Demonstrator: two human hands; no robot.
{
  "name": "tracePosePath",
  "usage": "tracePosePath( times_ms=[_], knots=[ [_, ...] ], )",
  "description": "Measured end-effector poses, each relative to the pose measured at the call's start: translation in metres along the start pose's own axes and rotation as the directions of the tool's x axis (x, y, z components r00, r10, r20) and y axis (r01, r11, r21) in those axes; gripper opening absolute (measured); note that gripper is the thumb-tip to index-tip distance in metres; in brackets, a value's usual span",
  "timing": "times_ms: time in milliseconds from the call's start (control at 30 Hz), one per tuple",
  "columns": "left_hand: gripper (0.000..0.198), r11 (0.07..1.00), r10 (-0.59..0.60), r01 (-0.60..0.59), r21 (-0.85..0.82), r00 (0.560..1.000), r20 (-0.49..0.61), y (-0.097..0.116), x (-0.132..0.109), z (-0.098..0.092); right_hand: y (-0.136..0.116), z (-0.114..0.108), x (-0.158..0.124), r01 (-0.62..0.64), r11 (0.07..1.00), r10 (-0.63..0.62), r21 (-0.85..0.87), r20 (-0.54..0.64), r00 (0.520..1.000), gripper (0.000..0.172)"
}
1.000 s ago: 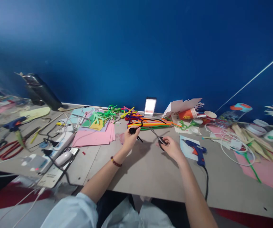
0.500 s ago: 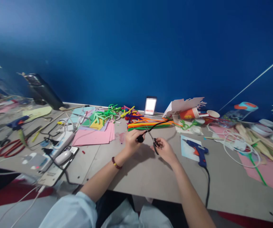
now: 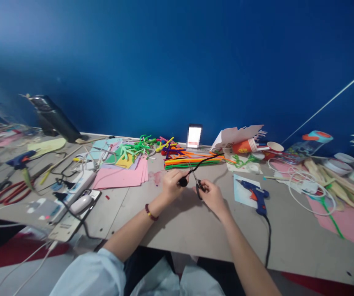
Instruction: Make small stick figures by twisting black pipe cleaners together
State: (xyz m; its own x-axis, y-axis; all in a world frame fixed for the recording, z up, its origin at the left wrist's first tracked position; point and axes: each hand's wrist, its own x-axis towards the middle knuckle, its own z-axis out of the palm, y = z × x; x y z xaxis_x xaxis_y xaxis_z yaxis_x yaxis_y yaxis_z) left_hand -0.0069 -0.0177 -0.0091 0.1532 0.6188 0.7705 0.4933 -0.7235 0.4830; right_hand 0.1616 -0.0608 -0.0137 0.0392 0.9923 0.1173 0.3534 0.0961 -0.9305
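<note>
My left hand (image 3: 172,185) is closed on a small black rolled piece of pipe cleaner (image 3: 183,181), whose black tail (image 3: 204,161) runs up and right over the table. My right hand (image 3: 211,194) grips small black-handled scissors (image 3: 197,183), blades pointing up toward the black strand just right of my left fingers. Both hands hover over the grey table (image 3: 189,222), close together, in front of a bundle of orange and green pipe cleaners (image 3: 192,161).
A blue glue gun (image 3: 255,193) lies on a pale card to the right, its cord running off the front edge. Pink paper sheets (image 3: 123,176), tangled green pipe cleaners (image 3: 136,148), a power strip (image 3: 78,185), red-handled scissors (image 3: 5,193), orange paper cups (image 3: 244,146) and a phone (image 3: 194,136) surround them.
My hands have come together: the right hand brought the scissors left and up to the black strand, and the left hand shifted slightly right and down with its black piece.
</note>
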Motion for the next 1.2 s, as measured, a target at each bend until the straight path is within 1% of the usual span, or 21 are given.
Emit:
tracePosePath(
  times_ms=[167, 267, 367, 467, 533, 600, 667, 733, 833, 900, 967, 1033, 1133, 1200],
  knots=[
    [0.016, 0.999, 0.02, -0.02, -0.029, 1.0, -0.018, 0.0, 0.0, 0.001, 0.006, 0.0, 0.001, -0.01, 1.0, 0.011, -0.029, 0.041, 0.999, 0.033],
    [0.015, 0.999, 0.028, -0.029, -0.027, 0.999, -0.027, 0.001, 0.0, 0.001, 0.008, 0.0, 0.0, -0.018, 1.0, 0.018, -0.02, 0.035, 0.999, 0.038],
    [0.013, 1.0, 0.007, -0.007, -0.014, 1.0, -0.016, 0.001, 0.0, 0.001, 0.006, 0.001, -0.001, -0.018, 1.0, 0.019, -0.012, 0.04, 0.999, 0.043],
    [0.014, 0.999, -0.035, 0.035, -0.003, 0.999, 0.008, -0.003, -0.001, 0.001, 0.005, 0.0, -0.001, -0.067, 0.998, 0.067, -0.011, 0.076, 0.995, 0.043],
    [0.016, 0.998, -0.048, 0.048, 0.04, 0.999, 0.016, -0.008, -0.002, 0.002, 0.007, -0.003, 0.001, -0.088, 0.995, 0.091, -0.046, 0.063, 0.994, 0.041],
    [0.02, 0.992, -0.044, 0.041, 0.121, 0.999, 0.026, -0.014, -0.001, 0.002, 0.012, -0.008, 0.004, -0.072, 0.985, 0.075, -0.156, 0.012, 0.997, 0.037],
    [0.022, 0.981, -0.057, 0.044, 0.186, 0.997, 0.06, -0.018, 0.0, 0.001, 0.018, -0.013, 0.006, -0.069, 0.947, 0.057, -0.315, -0.045, 0.997, 0.031],
    [0.025, 0.974, -0.11, 0.084, 0.212, 0.988, 0.112, -0.02, 0.001, 0.0, 0.023, -0.016, 0.008, -0.09, 0.888, 0.053, -0.451, -0.094, 0.994, 0.024],
    [0.031, 0.96, -0.206, 0.164, 0.226, 0.963, 0.174, -0.02, 0.002, -0.001, 0.026, -0.016, 0.008, -0.12, 0.821, 0.045, -0.558, -0.145, 0.988, 0.019],
    [0.033, 0.952, -0.239, 0.19, 0.238, 0.951, 0.195, -0.019, 0.002, -0.001, 0.025, -0.016, 0.008, -0.134, 0.791, 0.055, -0.596, -0.15, 0.987, 0.019],
    [0.034, 0.947, -0.253, 0.201, 0.249, 0.947, 0.199, -0.019, 0.002, 0.0, 0.022, -0.019, 0.007, -0.144, 0.766, 0.08, -0.626, -0.13, 0.988, 0.019],
    [0.038, 0.941, -0.264, 0.211, 0.265, 0.948, 0.18, -0.019, 0.002, 0.0, 0.017, -0.026, 0.004, -0.133, 0.734, 0.102, -0.665, -0.086, 0.991, 0.018],
    [0.046, 0.921, -0.267, 0.2, 0.335, 0.949, 0.168, -0.021, 0.003, 0.0, 0.007, -0.041, -0.004, -0.054, 0.648, 0.099, -0.76, 0.014, 0.995, 0.016],
    [0.049, 0.903, -0.261, 0.167, 0.395, 0.945, 0.197, -0.022, 0.003, 0.0, 0.002, -0.049, -0.012, 0.016, 0.576, 0.058, -0.818, 0.061, 0.996, 0.014]
  ],
)
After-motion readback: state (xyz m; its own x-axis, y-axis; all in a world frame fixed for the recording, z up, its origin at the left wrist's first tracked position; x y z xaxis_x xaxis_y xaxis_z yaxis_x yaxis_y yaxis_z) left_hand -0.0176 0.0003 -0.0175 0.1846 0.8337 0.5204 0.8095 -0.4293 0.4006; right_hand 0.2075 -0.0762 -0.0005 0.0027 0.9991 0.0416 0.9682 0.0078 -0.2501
